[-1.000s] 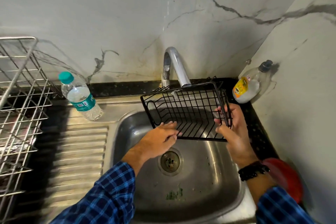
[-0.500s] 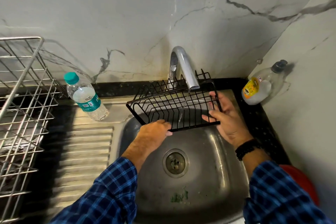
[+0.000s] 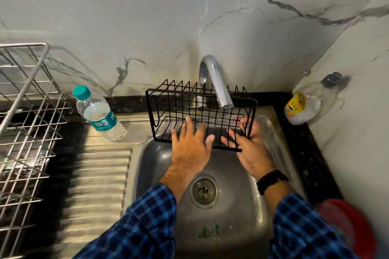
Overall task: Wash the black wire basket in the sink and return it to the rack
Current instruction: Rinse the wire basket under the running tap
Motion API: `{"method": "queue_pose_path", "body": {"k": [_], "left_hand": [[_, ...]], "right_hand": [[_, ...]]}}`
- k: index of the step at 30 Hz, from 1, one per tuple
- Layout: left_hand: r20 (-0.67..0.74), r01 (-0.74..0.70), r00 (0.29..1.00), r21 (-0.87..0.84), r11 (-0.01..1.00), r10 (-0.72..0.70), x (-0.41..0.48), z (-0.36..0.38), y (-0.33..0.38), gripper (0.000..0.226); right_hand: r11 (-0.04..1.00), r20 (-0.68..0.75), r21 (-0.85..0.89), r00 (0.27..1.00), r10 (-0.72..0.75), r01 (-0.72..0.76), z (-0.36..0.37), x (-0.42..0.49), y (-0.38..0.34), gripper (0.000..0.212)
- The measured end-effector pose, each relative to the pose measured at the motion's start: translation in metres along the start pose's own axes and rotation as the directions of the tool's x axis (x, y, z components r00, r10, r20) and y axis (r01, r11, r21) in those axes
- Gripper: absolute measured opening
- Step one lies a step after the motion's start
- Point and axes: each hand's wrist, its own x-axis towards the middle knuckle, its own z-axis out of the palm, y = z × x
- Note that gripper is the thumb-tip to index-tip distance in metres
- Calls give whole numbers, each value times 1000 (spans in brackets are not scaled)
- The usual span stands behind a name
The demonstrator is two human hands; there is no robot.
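**A:** Where is it?

**B:** The black wire basket (image 3: 189,109) is over the stainless steel sink (image 3: 273,153), in both hands. Its open grid is tipped toward the person. The mouth of the curved chrome tap (image 3: 219,86) sits over the grid, just beyond the fingertips. I cannot tell whether water runs.

**A:** And the hands?

**B:** Apart. The left hand (image 3: 190,149) lies flat on the grid, fingers straight and spread, gripping nothing. The right hand (image 3: 250,149) holds the basket's right end, with wires running between thumb and fingers. A black beaded wristband (image 3: 271,181) sits on that wrist, and both arms wear blue checked sleeves (image 3: 147,223).

**A:** Around them?

**B:** Left of the left hand, a clear plastic water bottle with a teal cap (image 3: 99,113) stands on the ribbed steel drainboard (image 3: 99,174). Further left is the silver wire rack (image 3: 27,111). Right of the right hand, a clear soap bottle with a yellow label (image 3: 303,105) leans in the wall corner. The round steel drain (image 3: 203,191) lies between the wrists. A blurred red round object (image 3: 347,223) is beside the right forearm.
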Motion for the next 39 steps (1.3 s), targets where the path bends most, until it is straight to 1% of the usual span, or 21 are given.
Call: {"method": "queue_pose_path", "body": {"k": [2, 4, 6, 7, 8, 9, 10, 11, 12, 15, 18, 20, 23, 25, 27, 29, 31, 33, 35, 37, 39], "left_hand": [[67, -59, 996, -7, 998, 60, -6, 11, 17, 65], [64, -163, 983, -102, 981, 170, -11, 17, 33, 70], [58, -210, 966, -388, 898, 251, -13, 19, 39, 69], [88, -131, 966, -641, 757, 242, -13, 12, 40, 66], [147, 46, 974, -873, 486, 172, -12, 2, 39, 65], [218, 204, 972, -968, 149, 90, -9, -6, 36, 66], [291, 297, 955, -941, -161, 63, -6, -15, 32, 65], [323, 336, 941, -855, -396, 102, -3, -23, 26, 66], [309, 336, 941, -789, -514, 140, -1, -29, 21, 72], [152, 232, 973, -678, -697, 175, -8, -43, 10, 64], [68, 157, 987, -623, -766, 146, -18, -54, -4, 76], [45, 190, 978, -602, -775, 205, -24, -61, -8, 66], [202, 225, 971, -610, -760, 125, -25, -62, -2, 45], [280, 212, 960, -645, -734, 31, -21, -59, 6, 37], [281, 196, 960, -715, -671, -19, -22, -55, 17, 30], [274, 198, 961, -759, -621, -28, -26, -48, 28, 27], [260, 206, 966, -773, -600, -4, -32, -46, 42, 27], [251, 211, 968, -773, -598, 17, -36, -40, 55, 29], [257, 219, 966, -754, -619, 29, -39, -36, 62, 28], [245, 214, 969, -744, -633, 40, -42, -33, 63, 30], [220, 200, 974, -752, -628, 47, -45, -33, 61, 32]], "right_hand": [[998, 3, -55, 1000, -10, 10, 1, -1, 8, 38], [989, -6, -145, 1000, -30, 29, 2, -1, 10, 54], [979, 26, -201, 999, -37, 42, -3, 0, 12, 63], [973, 42, -226, 998, -40, 49, -5, 0, 11, 60], [970, 51, -235, 998, -44, 55, -6, -2, 9, 54], [972, 59, -229, 997, -48, 61, -7, -4, 7, 46], [977, 64, -206, 997, -49, 62, -7, -5, 7, 39], [981, 65, -187, 997, -49, 60, -6, -7, 7, 35], [983, 70, -173, 996, -50, 62, -4, -8, 7, 33], [982, 74, -179, 996, -43, 55, -1, -7, 8, 42], [979, 23, -200, 999, -35, 39, -9, -7, 10, 46], [958, 20, -273, 997, -79, 82, -16, -9, 11, 52], [881, 54, -456, 992, -110, 123, -18, -14, 6, 74], [823, 126, -562, 992, -14, 83, -19, -22, -4, 82], [814, 200, -580, 976, 89, 45, -25, -30, -20, 87], [876, 203, -480, 977, 69, 38, -26, -36, -41, 68], [914, 116, -405, 992, 42, 9, -21, -33, -58, 47], [775, 5, -632, 1000, 17, -9, -8, -24, -74, 33], [499, -33, -866, 999, -36, -11, 4, -16, -83, 30], [321, 7, -946, 989, -146, 54, 13, -10, -87, 39], [120, 148, -976, 961, -235, 179, 19, -4, -82, 46]]}}
